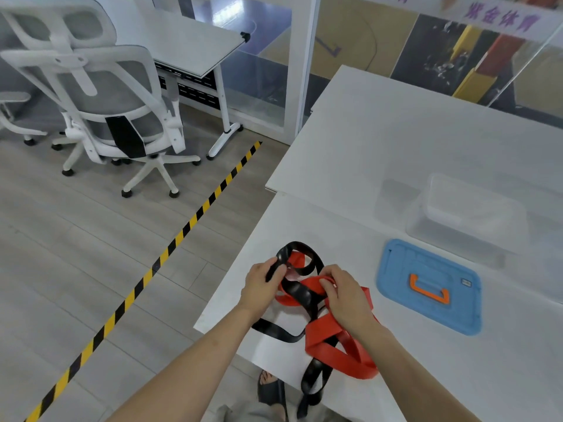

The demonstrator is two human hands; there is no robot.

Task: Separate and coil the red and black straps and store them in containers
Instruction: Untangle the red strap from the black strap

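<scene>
A red strap (335, 351) and a black strap (300, 292) lie tangled together near the front left corner of the white table (380, 141). My left hand (262, 284) grips a loop of the black strap at the far side of the tangle. My right hand (344, 293) pinches a red loop just to its right. One black end (310, 388) hangs over the table's front edge. A clear plastic container (466, 214) stands at the back right, with its blue lid (426, 284) lying flat in front of it.
A white and grey office chair (100, 95) and a second desk (195, 44) stand on the floor to the left. Yellow and black tape (170, 248) runs across the floor. A glass partition (426, 50) lines the table's far side. A sandalled foot (271, 388) shows below the table edge.
</scene>
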